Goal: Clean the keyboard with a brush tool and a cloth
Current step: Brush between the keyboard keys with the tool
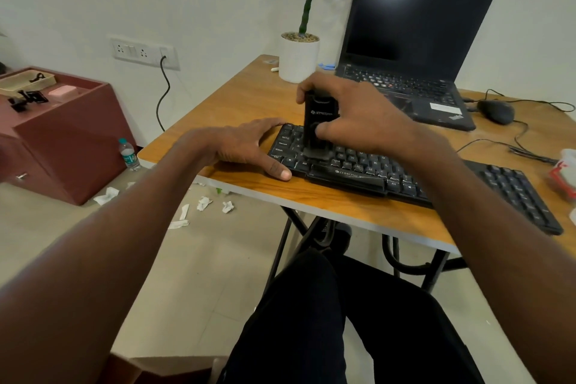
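Right hand (352, 115) gripping brush tool (318, 128) upright, bristles on keyboard (374, 165); left hand (246, 146) spread flat at 9 o'clock, steadying keyboard on table (237, 103).

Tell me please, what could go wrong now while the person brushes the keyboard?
1. The keyboard lies close to the table's front edge. The left hand steadies only its left end, so a hard stroke might push it toward the edge.
2. The right hand holds the brush tool upright on the keys; heavy pressure could possibly loosen a keycap.
3. The cable runs loose behind the keyboard, so the right forearm might snag it.
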Demonstrator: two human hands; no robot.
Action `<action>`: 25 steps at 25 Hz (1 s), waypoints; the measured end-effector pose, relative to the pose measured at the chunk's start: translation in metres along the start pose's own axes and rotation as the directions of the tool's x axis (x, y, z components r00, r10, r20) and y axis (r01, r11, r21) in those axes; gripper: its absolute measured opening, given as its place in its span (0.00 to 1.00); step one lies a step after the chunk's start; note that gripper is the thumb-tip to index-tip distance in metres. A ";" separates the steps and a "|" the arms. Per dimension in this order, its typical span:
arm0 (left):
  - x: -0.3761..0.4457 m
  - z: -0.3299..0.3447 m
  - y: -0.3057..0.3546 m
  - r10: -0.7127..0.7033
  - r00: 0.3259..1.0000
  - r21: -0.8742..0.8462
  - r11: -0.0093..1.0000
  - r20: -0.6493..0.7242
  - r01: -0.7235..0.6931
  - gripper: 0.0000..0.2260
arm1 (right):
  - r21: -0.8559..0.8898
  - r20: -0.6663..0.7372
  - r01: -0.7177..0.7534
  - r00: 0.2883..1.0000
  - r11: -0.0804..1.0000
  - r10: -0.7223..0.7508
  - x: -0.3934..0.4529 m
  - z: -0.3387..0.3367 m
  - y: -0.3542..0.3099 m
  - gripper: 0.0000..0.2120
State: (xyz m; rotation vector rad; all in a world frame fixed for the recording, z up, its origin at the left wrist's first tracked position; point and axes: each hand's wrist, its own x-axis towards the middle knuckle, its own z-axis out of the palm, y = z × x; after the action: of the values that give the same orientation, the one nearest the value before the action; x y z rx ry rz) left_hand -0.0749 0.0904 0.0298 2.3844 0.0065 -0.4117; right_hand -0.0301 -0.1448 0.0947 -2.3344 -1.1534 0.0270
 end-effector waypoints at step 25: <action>0.013 0.003 -0.002 -0.053 0.998 0.120 0.991 -0.034 0.057 0.67 | -0.174 0.174 0.026 0.985 0.984 0.005 -0.018 -0.011 0.003 0.24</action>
State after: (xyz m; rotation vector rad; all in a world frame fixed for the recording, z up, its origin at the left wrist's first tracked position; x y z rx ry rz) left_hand -0.0634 0.0891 0.0226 2.5147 0.0631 -0.4119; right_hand -0.0369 -0.1641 0.0990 -2.5216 -1.2992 0.1327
